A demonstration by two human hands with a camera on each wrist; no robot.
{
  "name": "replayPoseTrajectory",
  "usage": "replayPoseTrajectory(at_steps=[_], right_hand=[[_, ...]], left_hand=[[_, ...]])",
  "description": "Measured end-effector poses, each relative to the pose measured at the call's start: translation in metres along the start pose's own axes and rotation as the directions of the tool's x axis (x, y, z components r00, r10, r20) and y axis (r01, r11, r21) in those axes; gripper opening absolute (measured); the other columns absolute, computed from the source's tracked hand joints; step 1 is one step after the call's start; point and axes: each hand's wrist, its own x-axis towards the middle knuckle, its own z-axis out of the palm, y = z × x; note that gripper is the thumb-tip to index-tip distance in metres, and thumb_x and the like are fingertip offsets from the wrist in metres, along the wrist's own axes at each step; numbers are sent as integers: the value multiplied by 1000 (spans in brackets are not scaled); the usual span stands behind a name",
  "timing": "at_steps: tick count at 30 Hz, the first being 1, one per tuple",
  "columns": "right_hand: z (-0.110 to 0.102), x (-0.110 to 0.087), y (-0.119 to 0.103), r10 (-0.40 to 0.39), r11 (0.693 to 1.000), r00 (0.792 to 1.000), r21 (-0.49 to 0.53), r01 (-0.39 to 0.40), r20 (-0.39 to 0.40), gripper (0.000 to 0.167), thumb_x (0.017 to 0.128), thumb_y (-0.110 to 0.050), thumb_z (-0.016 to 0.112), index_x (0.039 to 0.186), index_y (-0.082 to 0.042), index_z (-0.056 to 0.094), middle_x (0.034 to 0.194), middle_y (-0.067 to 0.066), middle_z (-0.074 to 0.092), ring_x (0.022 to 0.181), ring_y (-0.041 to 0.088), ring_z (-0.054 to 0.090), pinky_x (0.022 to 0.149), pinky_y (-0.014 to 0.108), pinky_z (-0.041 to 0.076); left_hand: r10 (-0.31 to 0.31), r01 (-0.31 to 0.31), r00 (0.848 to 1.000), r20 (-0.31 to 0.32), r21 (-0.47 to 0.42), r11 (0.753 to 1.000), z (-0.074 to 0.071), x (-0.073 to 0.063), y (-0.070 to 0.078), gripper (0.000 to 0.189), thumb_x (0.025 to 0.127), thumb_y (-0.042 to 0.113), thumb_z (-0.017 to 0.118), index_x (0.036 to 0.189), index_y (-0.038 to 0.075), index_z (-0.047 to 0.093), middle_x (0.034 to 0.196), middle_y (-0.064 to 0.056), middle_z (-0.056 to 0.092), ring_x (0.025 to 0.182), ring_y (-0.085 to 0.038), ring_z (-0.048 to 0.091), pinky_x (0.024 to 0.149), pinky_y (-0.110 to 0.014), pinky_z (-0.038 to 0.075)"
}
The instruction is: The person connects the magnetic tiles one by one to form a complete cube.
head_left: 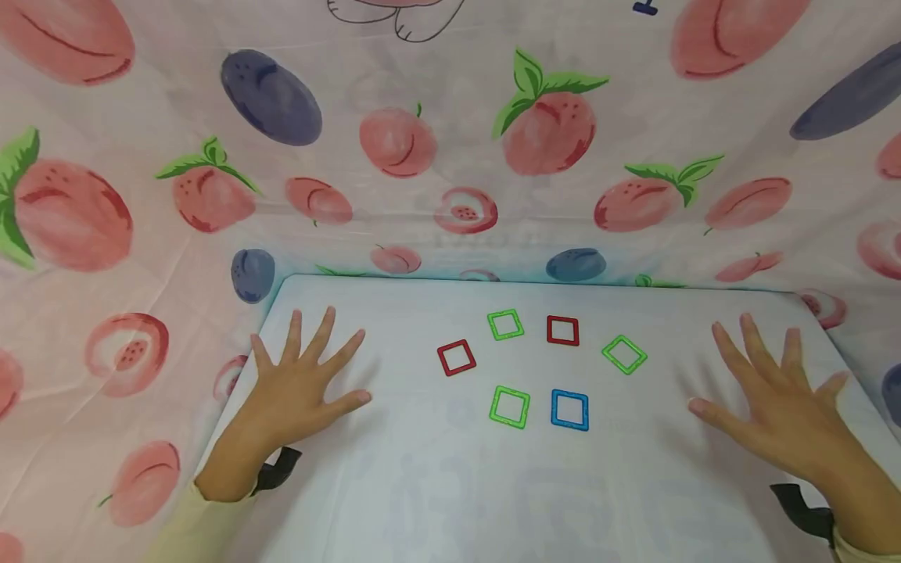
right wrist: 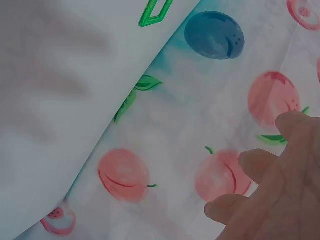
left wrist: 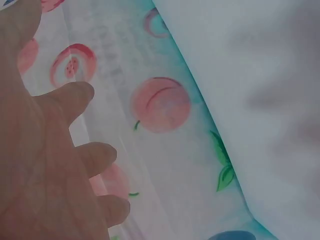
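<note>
Several small square frames lie apart on the white table, in a loose ring at its middle in the head view. Two are red, the left one (head_left: 441, 360) and the back one (head_left: 563, 318). Green frames lie at the back (head_left: 491, 326), at the right (head_left: 614, 343) and at the front (head_left: 495, 406). A blue frame (head_left: 554, 410) lies beside the front green one. My left hand (head_left: 292, 399) is spread above the table's left side, holding nothing. Over the right side my right hand (head_left: 788, 414) is spread too, with nothing in it. Both cast shadows on the table.
The white table (head_left: 394, 485) has a back edge along a fruit-printed cloth (head_left: 450, 156), which also hangs at both sides. Dark straps (head_left: 278, 469) circle the wrists. In the right wrist view, part of a green frame (right wrist: 143, 22) shows near the table edge.
</note>
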Motion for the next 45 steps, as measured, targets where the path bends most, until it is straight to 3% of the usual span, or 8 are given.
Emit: replayPoseTrajectory(at_steps=[5,8,14,20,24,27,37,45], right_hand=[[1,4,-8,-30,996,999,81,28,24,113,87,-71,64,165,-25,-4,171,17,-5,148,63,-5,97,89,-4],[3,9,-17,-48,993,997,113,41,64,107,90,-70,62,165,-27,0,167,25,18,148,58,18,105,84,13],[8,18,-42,-88,987,994,140,79,62,93,94,-68,58,165,-24,17,147,24,55,118,51,61,85,70,50],[20,37,-63,-153,951,987,279,135,45,67,96,-53,66,149,-13,53,110,12,75,93,29,70,75,50,57],[37,49,-77,-174,916,983,377,137,66,51,95,-46,71,131,-11,69,96,0,73,92,21,67,73,37,55],[47,55,-87,-175,900,978,422,110,117,44,92,-46,74,121,-13,74,91,-3,68,89,17,62,71,30,51],[60,67,-101,-169,900,947,434,35,274,44,80,-43,86,108,-13,72,87,-1,60,86,18,54,70,32,46],[69,73,-103,-152,915,933,403,8,326,51,68,-36,96,101,-12,65,86,4,54,85,20,51,67,32,44]], left_hand=[[-4,3,1000,-23,-44,999,2,1,15,73,99,72,39,162,38,25,173,-8,8,157,-48,-2,105,-87,0],[2,-6,999,-39,-93,996,5,1,32,67,103,66,38,161,33,30,171,-8,20,156,-46,16,111,-82,11],[47,-66,995,-86,-237,969,14,9,73,61,103,57,51,154,24,47,151,-8,55,132,-31,59,104,-57,47],[69,-78,997,-37,-478,875,33,30,104,45,102,41,61,142,21,63,107,3,71,88,-12,64,75,-31,51],[85,-67,996,3,-589,805,47,46,119,40,102,35,63,136,16,68,95,4,72,81,-7,61,74,-27,51],[93,-52,995,35,-618,784,60,56,131,40,101,34,64,133,12,69,91,3,73,78,-8,60,71,-26,50],[84,9,988,128,-591,806,86,73,159,47,93,30,76,132,5,69,64,8,57,58,-5,42,55,-20,35],[71,40,974,213,-475,879,84,76,175,56,89,37,79,139,16,64,63,3,54,63,-11,46,55,-23,34]])
